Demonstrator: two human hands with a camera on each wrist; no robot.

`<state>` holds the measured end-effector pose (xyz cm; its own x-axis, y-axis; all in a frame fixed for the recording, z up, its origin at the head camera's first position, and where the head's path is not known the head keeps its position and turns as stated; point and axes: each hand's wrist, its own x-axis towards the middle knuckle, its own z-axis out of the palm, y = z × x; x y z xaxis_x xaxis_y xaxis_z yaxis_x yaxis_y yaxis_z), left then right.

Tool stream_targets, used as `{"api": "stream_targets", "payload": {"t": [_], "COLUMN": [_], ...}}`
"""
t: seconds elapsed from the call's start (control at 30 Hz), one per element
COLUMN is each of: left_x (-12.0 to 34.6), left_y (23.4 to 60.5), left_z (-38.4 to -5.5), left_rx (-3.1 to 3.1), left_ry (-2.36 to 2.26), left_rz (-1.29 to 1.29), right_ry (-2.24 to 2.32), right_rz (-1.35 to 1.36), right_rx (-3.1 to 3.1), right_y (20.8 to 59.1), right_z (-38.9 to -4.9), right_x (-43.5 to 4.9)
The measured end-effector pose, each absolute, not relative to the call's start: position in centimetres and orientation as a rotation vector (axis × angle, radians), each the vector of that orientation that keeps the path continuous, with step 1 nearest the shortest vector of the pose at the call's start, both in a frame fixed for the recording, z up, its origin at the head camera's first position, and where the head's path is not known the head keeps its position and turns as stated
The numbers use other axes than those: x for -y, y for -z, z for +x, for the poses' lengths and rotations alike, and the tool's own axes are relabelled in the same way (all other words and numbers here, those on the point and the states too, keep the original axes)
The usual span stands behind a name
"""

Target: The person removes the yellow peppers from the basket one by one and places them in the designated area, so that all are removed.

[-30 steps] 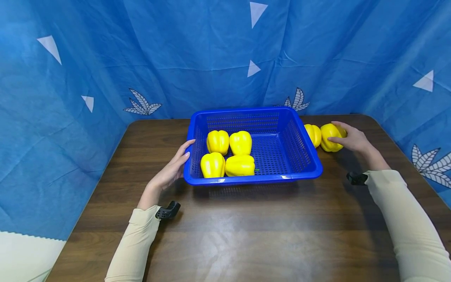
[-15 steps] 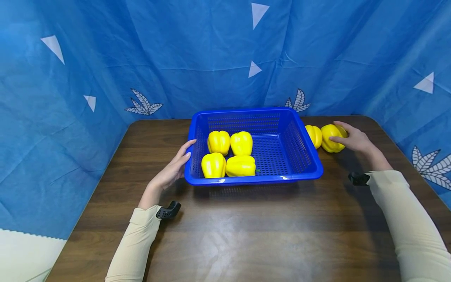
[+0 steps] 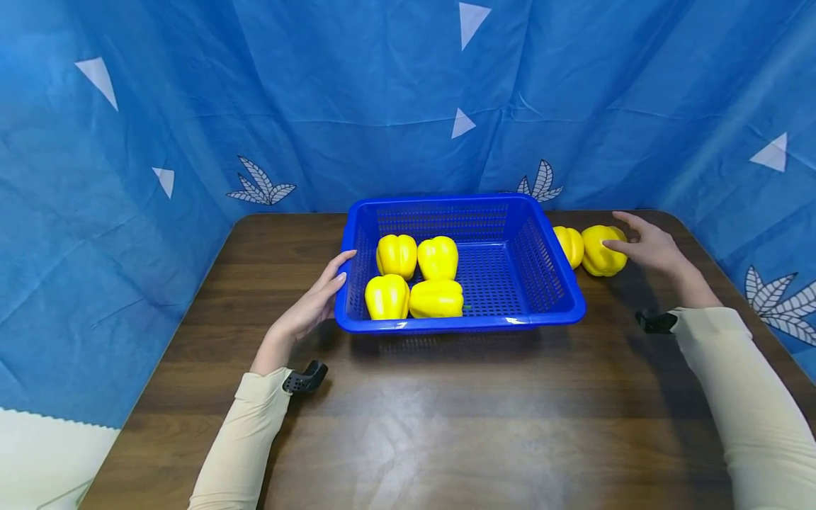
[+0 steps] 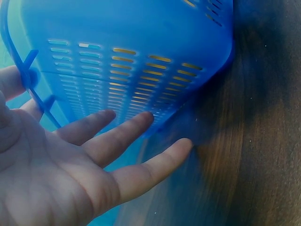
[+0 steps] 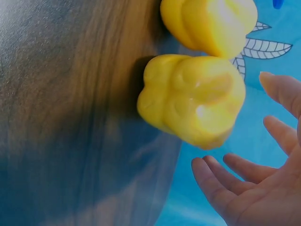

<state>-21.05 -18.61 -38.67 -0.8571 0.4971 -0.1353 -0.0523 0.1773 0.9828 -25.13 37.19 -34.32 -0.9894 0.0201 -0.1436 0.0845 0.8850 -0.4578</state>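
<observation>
A blue plastic basket (image 3: 459,325) on the table holds several yellow bell peppers, one of them lying on its side (image 3: 436,298). My left hand (image 3: 306,308) is at the basket's left end, thumb and forefinger at the rim. In the left wrist view its other fingers (image 4: 124,136) stretch out straight below the rim, beside the slotted wall (image 4: 117,70). Right of the basket, my right hand (image 3: 653,248) has its fingers spread beside a yellow bell pepper (image 3: 602,251). The right wrist view shows a gap between these fingers (image 5: 214,183) and the pepper (image 5: 193,99).
Another yellow bell pepper (image 3: 569,246) stands between that pepper and the basket, partly hidden by the basket's right wall. A blue cloth (image 3: 408,106) with white shapes hangs behind the brown wooden table (image 3: 459,425). Black wrist bands (image 3: 306,377) are on both arms.
My right hand has drawn back slightly to the right from the outer pepper, its fingers opening away from it. The left hand and the basket stay in place.
</observation>
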Motion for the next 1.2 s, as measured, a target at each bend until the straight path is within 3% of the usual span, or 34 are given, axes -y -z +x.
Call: {"api": "stream_targets", "payload": {"t": [1.2], "left_x": [18.5], "left_y": [38.6], "left_z": [-20.9], "left_rx": [-2.048], "left_ry": [-1.714], "left_rz": [0.401], "right_ry": [0.853], "right_rz": [-0.291], "right_rx": [-3.1], "right_y": [30.3], "right_z": [-24.7], "right_x": [-30.7]}}
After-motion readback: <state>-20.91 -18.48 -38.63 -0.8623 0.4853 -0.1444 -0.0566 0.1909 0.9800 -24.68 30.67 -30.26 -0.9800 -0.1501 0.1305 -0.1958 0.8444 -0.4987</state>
